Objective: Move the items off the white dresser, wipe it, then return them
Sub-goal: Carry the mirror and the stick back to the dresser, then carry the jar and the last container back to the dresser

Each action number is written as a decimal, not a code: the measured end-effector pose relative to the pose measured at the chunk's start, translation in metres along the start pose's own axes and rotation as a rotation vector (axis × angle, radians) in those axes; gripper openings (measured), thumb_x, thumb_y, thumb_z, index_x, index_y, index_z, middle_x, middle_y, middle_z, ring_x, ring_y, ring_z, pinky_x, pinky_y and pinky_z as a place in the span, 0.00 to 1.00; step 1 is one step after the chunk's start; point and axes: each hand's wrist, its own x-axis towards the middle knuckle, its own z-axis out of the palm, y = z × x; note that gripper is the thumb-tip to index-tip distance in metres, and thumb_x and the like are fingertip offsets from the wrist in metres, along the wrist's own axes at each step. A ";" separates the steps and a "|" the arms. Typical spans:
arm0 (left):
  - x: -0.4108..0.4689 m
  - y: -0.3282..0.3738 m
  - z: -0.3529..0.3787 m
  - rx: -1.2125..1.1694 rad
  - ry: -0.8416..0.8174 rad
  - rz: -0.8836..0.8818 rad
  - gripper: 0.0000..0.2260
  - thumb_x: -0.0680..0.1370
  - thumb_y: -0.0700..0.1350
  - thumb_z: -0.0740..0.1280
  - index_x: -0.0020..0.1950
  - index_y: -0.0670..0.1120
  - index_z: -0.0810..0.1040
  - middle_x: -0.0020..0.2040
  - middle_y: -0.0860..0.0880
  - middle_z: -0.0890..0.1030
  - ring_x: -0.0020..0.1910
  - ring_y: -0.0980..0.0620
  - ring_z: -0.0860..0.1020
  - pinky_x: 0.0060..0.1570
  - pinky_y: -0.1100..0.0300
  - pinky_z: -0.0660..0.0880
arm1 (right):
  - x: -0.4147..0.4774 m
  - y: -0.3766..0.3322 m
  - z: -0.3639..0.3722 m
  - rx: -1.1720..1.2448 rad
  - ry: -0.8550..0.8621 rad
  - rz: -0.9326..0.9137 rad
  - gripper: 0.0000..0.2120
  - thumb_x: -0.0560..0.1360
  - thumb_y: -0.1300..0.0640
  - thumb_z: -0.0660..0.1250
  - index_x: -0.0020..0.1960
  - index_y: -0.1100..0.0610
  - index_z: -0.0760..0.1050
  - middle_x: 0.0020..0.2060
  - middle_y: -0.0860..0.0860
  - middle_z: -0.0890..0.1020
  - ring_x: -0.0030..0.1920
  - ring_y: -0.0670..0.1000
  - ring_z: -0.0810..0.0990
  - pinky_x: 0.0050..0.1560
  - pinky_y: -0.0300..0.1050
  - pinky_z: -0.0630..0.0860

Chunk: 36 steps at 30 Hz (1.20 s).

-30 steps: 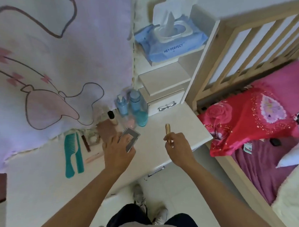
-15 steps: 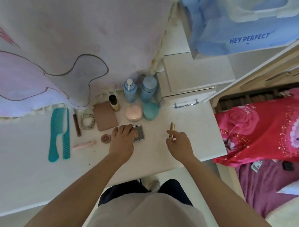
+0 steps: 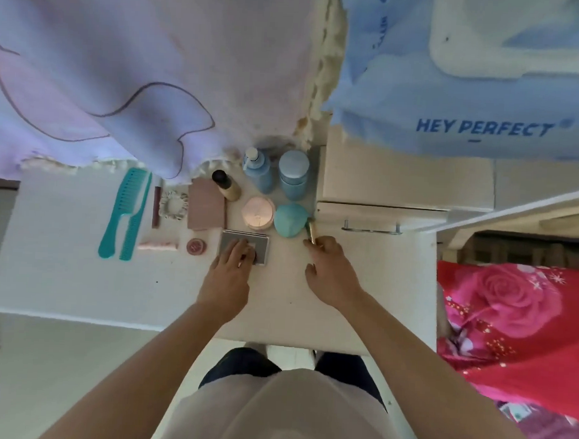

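On the white dresser (image 3: 63,276) my left hand (image 3: 231,270) rests with straight fingers on a flat grey compact (image 3: 262,248). My right hand (image 3: 329,271) pinches a thin gold tube (image 3: 311,230), its tip beside a teal jar (image 3: 289,219). Behind them stand a pink round jar (image 3: 258,213), two blue bottles (image 3: 293,174), a small gold bottle with a black cap (image 3: 226,183) and a mauve flat case (image 3: 205,207). To the left lie a scrunchie (image 3: 173,205), two teal combs (image 3: 126,209), a brown stick (image 3: 156,207), a pink tube (image 3: 157,245) and a small pink disc (image 3: 195,246).
A lilac cloth (image 3: 139,63) hangs over the dresser's back. A white drawer unit (image 3: 399,191) stands at the right, with a blue wipes pack (image 3: 469,94) on top. A bed with a red floral cover (image 3: 516,312) lies to the right.
The compact has gone from lifted in my left hand to lying flat on the dresser under my fingers. My right hand moved the gold tube back toward the teal jar. The camera leaned in.
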 end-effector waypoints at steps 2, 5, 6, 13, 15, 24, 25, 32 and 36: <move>-0.002 0.014 0.001 -0.018 -0.018 -0.088 0.31 0.77 0.37 0.58 0.79 0.42 0.51 0.80 0.45 0.46 0.79 0.45 0.42 0.76 0.51 0.49 | 0.001 0.007 0.000 -0.015 -0.022 -0.057 0.27 0.78 0.58 0.61 0.77 0.54 0.62 0.69 0.54 0.64 0.67 0.55 0.66 0.65 0.51 0.72; -0.002 0.033 0.005 -0.045 -0.006 -0.185 0.33 0.78 0.37 0.57 0.79 0.41 0.44 0.80 0.45 0.40 0.78 0.46 0.37 0.76 0.53 0.46 | 0.005 0.012 0.001 -0.061 -0.028 -0.122 0.29 0.78 0.57 0.61 0.78 0.55 0.59 0.70 0.55 0.62 0.68 0.56 0.65 0.65 0.51 0.72; -0.002 0.037 0.007 -0.053 -0.011 -0.211 0.34 0.78 0.38 0.57 0.79 0.41 0.43 0.79 0.45 0.38 0.78 0.46 0.36 0.76 0.54 0.46 | 0.007 0.013 0.001 -0.091 -0.015 -0.143 0.30 0.77 0.57 0.62 0.78 0.56 0.58 0.72 0.56 0.60 0.68 0.57 0.64 0.65 0.52 0.71; -0.001 0.043 0.013 -0.052 -0.066 -0.285 0.35 0.77 0.38 0.56 0.79 0.41 0.38 0.78 0.45 0.34 0.77 0.47 0.33 0.75 0.52 0.51 | 0.018 0.002 0.008 -0.183 0.025 -0.173 0.37 0.75 0.53 0.65 0.79 0.57 0.52 0.78 0.59 0.50 0.69 0.61 0.61 0.70 0.55 0.64; -0.004 0.045 0.011 -0.043 -0.066 -0.308 0.35 0.78 0.39 0.55 0.79 0.43 0.38 0.78 0.44 0.34 0.77 0.45 0.34 0.77 0.48 0.50 | 0.011 0.002 0.006 -0.153 0.011 -0.155 0.35 0.77 0.54 0.64 0.79 0.55 0.52 0.78 0.60 0.49 0.72 0.62 0.59 0.72 0.55 0.62; -0.092 -0.001 -0.035 -0.025 0.389 -0.390 0.25 0.82 0.54 0.54 0.77 0.45 0.62 0.78 0.40 0.56 0.78 0.39 0.53 0.72 0.36 0.56 | -0.029 -0.073 -0.013 -0.228 0.352 -0.399 0.20 0.81 0.47 0.57 0.67 0.57 0.73 0.62 0.57 0.76 0.60 0.60 0.75 0.55 0.52 0.74; -0.112 -0.016 -0.041 -0.026 0.428 -0.436 0.25 0.82 0.55 0.52 0.77 0.45 0.62 0.78 0.40 0.57 0.78 0.39 0.54 0.72 0.36 0.56 | -0.032 -0.095 -0.009 -0.221 0.375 -0.453 0.22 0.81 0.47 0.58 0.70 0.57 0.70 0.66 0.59 0.74 0.63 0.60 0.74 0.58 0.54 0.74; -0.339 -0.156 -0.057 0.003 0.634 -0.828 0.29 0.82 0.60 0.43 0.80 0.48 0.51 0.80 0.43 0.46 0.79 0.44 0.42 0.75 0.39 0.42 | -0.100 -0.311 0.080 -0.313 0.454 -0.877 0.34 0.80 0.41 0.56 0.81 0.53 0.49 0.79 0.62 0.51 0.77 0.65 0.54 0.75 0.62 0.57; -0.516 -0.236 -0.051 0.084 0.784 -1.045 0.28 0.82 0.59 0.46 0.79 0.47 0.54 0.80 0.42 0.48 0.79 0.43 0.43 0.74 0.37 0.44 | -0.167 -0.454 0.162 -0.361 0.404 -1.104 0.35 0.81 0.40 0.56 0.81 0.53 0.49 0.79 0.61 0.48 0.78 0.64 0.49 0.75 0.63 0.54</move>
